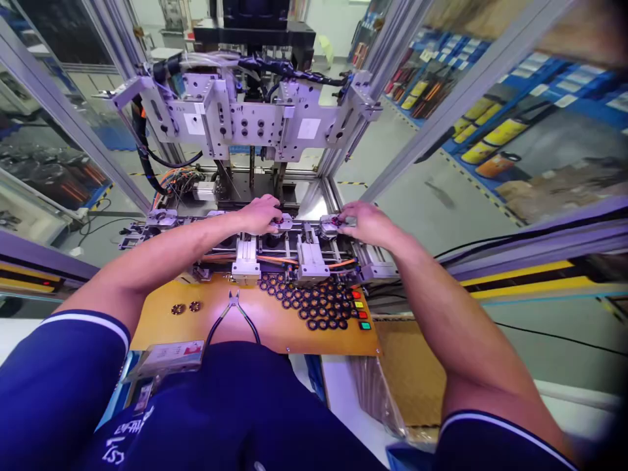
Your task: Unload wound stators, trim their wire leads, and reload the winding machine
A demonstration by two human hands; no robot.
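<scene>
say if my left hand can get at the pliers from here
Probably yes. The pliers lie on the orange board with nothing seen on top, though the left hand would have to draw back over the metal fixture.

Factory workshop with machine (248, 121), stocked shelves (534, 82)

On the orange tabletop (260, 333) I see open pliers (234, 299), a cluster of dark rings (314, 302), two separate rings (186, 307) toward the left, and colored buttons (362, 314) along the right edge.
</scene>
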